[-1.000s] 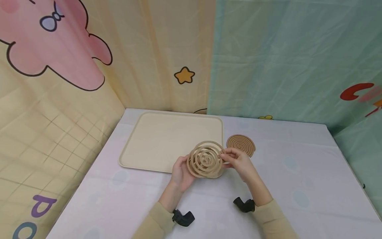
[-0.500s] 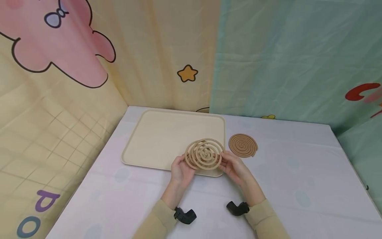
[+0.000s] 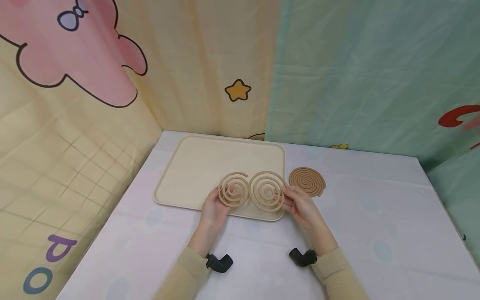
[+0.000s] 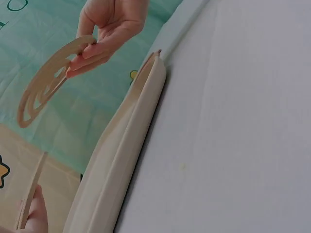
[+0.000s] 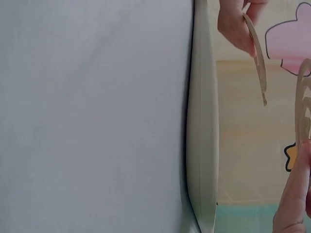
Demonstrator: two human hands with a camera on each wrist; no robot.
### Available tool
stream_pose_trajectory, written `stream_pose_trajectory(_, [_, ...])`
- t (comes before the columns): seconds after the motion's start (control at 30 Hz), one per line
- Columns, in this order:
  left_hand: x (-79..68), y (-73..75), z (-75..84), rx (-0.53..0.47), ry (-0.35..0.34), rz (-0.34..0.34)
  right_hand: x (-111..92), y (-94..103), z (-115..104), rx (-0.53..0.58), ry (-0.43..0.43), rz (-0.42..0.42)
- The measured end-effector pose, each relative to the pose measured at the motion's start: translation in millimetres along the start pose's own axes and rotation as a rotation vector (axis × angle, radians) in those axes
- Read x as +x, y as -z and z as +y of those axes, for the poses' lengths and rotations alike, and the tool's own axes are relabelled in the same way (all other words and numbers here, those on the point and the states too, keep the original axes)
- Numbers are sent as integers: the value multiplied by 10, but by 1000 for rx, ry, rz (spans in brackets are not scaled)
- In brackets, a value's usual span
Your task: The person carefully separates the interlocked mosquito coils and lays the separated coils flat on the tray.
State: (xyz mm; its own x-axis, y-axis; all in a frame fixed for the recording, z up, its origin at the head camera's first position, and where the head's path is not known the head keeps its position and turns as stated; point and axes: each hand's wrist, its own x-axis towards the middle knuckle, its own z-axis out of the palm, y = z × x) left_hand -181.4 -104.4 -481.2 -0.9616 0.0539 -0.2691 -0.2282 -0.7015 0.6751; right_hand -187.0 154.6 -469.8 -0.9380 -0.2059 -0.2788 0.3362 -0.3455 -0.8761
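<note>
My left hand point(image 3: 214, 211) grips a light tan mosquito coil point(image 3: 234, 205) by its outer left side. Another light tan mosquito coil point(image 3: 267, 192), slightly bigger in the head view, is pinched at its right edge by my right hand point(image 3: 302, 207). The two spirals stand side by side, their facing rims close together, raised over the front of the beige tray point(image 3: 202, 166). In the left wrist view the right-hand coil point(image 4: 36, 92) tilts, with gaps between its rings. The right wrist view shows the left-hand coil point(image 5: 260, 63) nearly edge-on.
A darker brown, tightly wound mosquito coil point(image 3: 306, 182) lies flat on the white tablecloth point(image 3: 360, 233), just right of the tray. Printed curtains point(image 3: 337, 75) hang behind the table and along its left side. Black wrist-worn devices point(image 3: 220, 263) are on both arms.
The two coils, overlapping one second ago, are now apart, one in each hand. My left hand has moved left with its coil; the view has shifted slightly.
</note>
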Motion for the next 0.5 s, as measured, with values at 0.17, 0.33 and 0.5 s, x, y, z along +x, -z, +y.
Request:
stream_pose_trajectory(0.17, [54,86,148,72,4,72,26,12,-80,-117,-20,61])
stream_pose_trajectory(0.33, [141,140,279,122,19,121,92,40,-109,-249,-37,83])
stream_pose_trajectory(0.5, [201,177,339,242,6,157,164,43,-111,-317,-60,108])
